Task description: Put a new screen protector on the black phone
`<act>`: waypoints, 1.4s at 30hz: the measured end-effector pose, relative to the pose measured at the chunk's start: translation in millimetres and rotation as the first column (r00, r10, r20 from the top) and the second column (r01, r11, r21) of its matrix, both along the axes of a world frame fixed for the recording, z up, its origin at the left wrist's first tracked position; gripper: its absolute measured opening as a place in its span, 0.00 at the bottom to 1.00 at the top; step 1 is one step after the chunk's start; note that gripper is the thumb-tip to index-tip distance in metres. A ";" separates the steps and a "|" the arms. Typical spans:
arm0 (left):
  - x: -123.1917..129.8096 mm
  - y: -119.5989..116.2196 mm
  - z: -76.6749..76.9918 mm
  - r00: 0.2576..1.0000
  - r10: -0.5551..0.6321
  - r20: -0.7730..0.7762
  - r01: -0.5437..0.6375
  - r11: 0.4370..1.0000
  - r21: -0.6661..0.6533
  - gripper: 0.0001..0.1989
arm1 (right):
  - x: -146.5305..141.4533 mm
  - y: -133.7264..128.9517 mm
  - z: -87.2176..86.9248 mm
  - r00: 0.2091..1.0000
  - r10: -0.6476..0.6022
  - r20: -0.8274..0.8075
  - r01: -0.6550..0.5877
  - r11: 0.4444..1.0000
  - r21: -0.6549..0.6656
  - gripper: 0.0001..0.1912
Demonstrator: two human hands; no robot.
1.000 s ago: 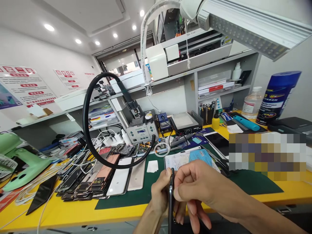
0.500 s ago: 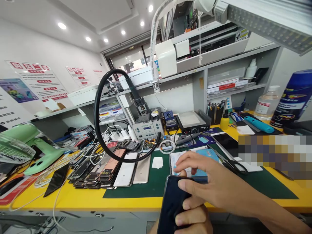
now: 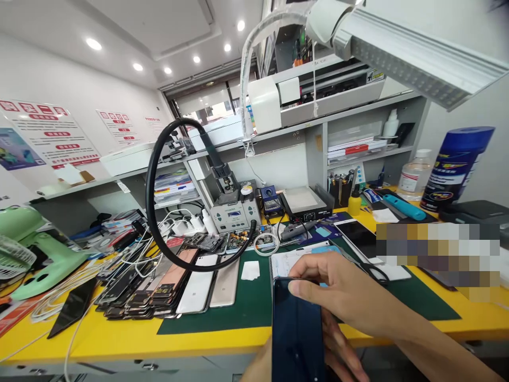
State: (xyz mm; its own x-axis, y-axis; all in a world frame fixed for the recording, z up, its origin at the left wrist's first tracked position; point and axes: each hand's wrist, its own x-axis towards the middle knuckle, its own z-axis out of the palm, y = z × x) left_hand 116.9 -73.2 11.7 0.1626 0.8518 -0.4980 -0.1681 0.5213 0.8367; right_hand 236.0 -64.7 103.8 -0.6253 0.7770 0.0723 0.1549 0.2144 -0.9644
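Observation:
A dark-faced smartphone [image 3: 296, 331] is held up in front of me at the bottom centre, its lower end cut off by the frame. My right hand [image 3: 338, 284] grips its top edge, thumb on the front and the other fingers behind. My left hand [image 3: 342, 347] is behind the phone, its fingers loose and stretched out past the right side; the palm is hidden. Beyond the phone lies an open booklet [image 3: 286, 260] with white and blue parts, on a green mat [image 3: 254, 313]. Black-handled scissors [image 3: 376, 272] lie right of my right hand.
Stacked phone parts [image 3: 139, 286], a white phone [image 3: 199, 289] and a gold phone [image 3: 225, 286] lie left. A black hose [image 3: 149, 196] arcs over them from a rework station [image 3: 236, 215]. A green fan [image 3: 51, 254] stands far left, a blue spray can [image 3: 455, 170] right. A lamp [image 3: 417, 53] hangs above.
My left hand's fingers, wrapped round the phone's side before, have loosened and stretched out. My right fingers have closed in at the phone's top. The phone stands more upright, and the view has shifted.

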 end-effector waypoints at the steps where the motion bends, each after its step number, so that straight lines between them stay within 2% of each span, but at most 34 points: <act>1: -10.2 -2.3 8.4 0.988 -0.037 -0.147 0.049 0.995 0.082 0.42 | 2.3 0.6 1.9 1.000 -0.002 -0.008 0.002 1.000 -0.011 0.09; 3: -33.9 -10.7 22.7 0.946 -0.041 -0.321 0.108 0.975 0.193 0.41 | 6.4 1.7 6.3 1.000 -0.011 -0.013 0.011 1.000 -0.029 0.09; 4: -45.1 -15.5 28.8 0.955 0.026 -0.296 0.061 0.958 0.280 0.39 | 7.9 2.1 8.5 1.000 -0.021 -0.008 0.021 0.999 -0.027 0.09; 6: -62.4 -23.7 38.8 0.984 0.146 -0.107 -0.080 0.880 0.469 0.33 | 9.2 2.1 11.8 0.999 -0.040 0.014 0.040 0.999 -0.004 0.10; 8: -70.7 -29.4 46.2 0.981 0.168 0.099 -0.194 0.788 0.584 0.24 | 8.6 1.3 12.7 0.998 -0.060 0.034 0.059 0.998 0.013 0.10; 10: -72.4 -32.8 50.6 0.974 0.184 0.133 -0.227 0.753 0.618 0.19 | 7.3 0.0 11.4 0.996 -0.080 0.047 0.079 0.997 0.021 0.10; 13: -70.8 -34.7 53.0 0.971 0.239 0.005 -0.185 0.738 0.649 0.18 | 5.3 -2.1 8.6 0.993 -0.095 0.066 0.093 0.995 0.034 0.10; 18: -66.3 -36.7 55.3 0.933 0.286 -0.218 -0.068 0.735 0.674 0.24 | 1.9 -4.9 8.2 0.982 -0.138 0.131 0.130 0.989 0.068 0.10; 21: -60.8 -39.6 56.7 0.900 0.353 -0.257 -0.080 0.712 0.697 0.23 | 0.1 -4.7 6.9 0.983 -0.134 0.121 0.125 0.989 0.078 0.11; 25: -58.4 -40.6 52.4 0.901 0.355 -0.251 -0.091 0.719 0.689 0.21 | -1.2 -2.4 1.3 0.989 -0.114 0.096 0.107 0.992 0.069 0.11; 30: -63.6 -39.0 45.9 0.959 0.220 -0.181 -0.060 0.777 0.626 0.19 | -1.1 0.0 -5.2 0.983 -0.133 0.124 0.124 0.989 0.076 0.10; 37: -62.5 -44.8 46.4 0.998 0.056 -0.036 -0.025 0.813 0.581 0.17 | 1.4 -0.4 -5.9 0.990 -0.120 0.073 0.118 0.993 0.029 0.12; 40: -64.0 -45.7 42.9 0.999 0.050 -0.007 -0.038 0.835 0.549 0.16 | 1.1 0.8 -9.0 0.987 -0.160 -0.002 0.160 0.987 0.021 0.14; 42: -66.8 -46.3 40.7 0.995 0.098 -0.018 -0.074 0.841 0.536 0.16 | 1.8 1.3 -11.9 0.982 -0.156 -0.110 0.146 0.985 -0.094 0.19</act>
